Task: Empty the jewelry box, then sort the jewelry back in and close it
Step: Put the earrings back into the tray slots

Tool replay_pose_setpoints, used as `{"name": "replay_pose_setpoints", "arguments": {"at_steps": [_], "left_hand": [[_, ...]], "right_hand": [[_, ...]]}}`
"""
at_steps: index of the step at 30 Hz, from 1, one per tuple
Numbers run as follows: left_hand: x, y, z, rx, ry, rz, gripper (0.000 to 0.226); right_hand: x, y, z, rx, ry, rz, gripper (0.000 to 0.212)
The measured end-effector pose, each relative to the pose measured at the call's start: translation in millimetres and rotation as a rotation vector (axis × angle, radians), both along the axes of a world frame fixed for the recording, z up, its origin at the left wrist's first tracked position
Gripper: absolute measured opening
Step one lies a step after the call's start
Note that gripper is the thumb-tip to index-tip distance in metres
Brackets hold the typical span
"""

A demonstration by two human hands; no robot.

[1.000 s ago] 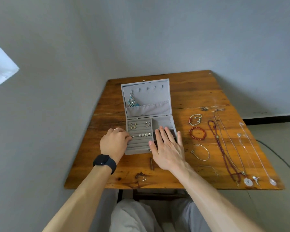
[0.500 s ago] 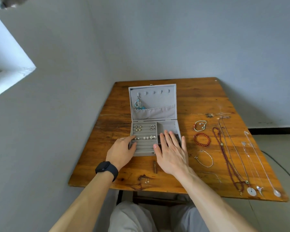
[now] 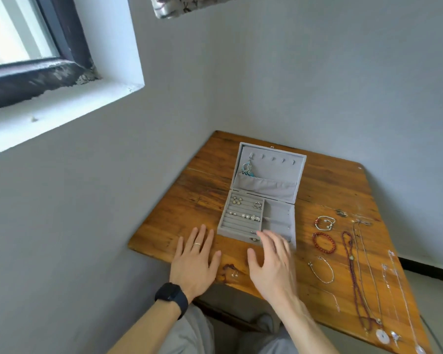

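1. The jewelry box (image 3: 264,200) sits open at the centre of the frame on the wooden worktop (image 3: 330,180), with its lid standing up behind the tray.
2. Ribbed rolls in the tray's left section hold rows of small earrings (image 3: 243,215). A turquoise earring (image 3: 247,168) hangs from the leftmost hook in the lid.
3. The left hand (image 3: 195,261) lies flat, palm down, on the worktop just left of the box's near corner. Its fingers are straight and spread, and it holds nothing. There is a ring (image 3: 197,243) on one finger and a dark watch (image 3: 171,295) on the wrist.
4. The right hand (image 3: 271,264) is also spread wide and has hold of nothing. Its fingertips overlap the box's near right corner (they are slightly blurred, so I cannot tell whether they touch it).
5. A pair of tiny studs (image 3: 234,274) lies between the hands, near the worktop's front edge.
6. Right of the box, a white-and-red bracelet (image 3: 324,223), a red bead bracelet (image 3: 324,242) and a silver bangle (image 3: 321,269) lie in a column. Beyond them, long necklaces (image 3: 351,257) run toward the lower right of the frame.
7. A window (image 3: 18,34) fills the upper left.
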State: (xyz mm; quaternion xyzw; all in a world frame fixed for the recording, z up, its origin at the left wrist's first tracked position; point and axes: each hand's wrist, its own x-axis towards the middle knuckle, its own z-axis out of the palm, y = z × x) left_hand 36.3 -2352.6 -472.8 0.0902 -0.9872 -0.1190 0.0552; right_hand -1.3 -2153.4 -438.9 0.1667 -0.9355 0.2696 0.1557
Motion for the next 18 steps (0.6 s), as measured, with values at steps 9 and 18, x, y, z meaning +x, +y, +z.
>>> {"name": "replay_pose_setpoints", "arguments": {"at_steps": [9,18], "left_hand": [[1,1,2,0.008,-0.023,0.002,0.065],[5,1,3,0.039,0.011,-0.007,0.064]], "right_hand": [[52,-12,-25,-0.159,-0.048,0.05,0.023],[52,-10,-33,-0.186,0.004,0.063,0.012]]}}
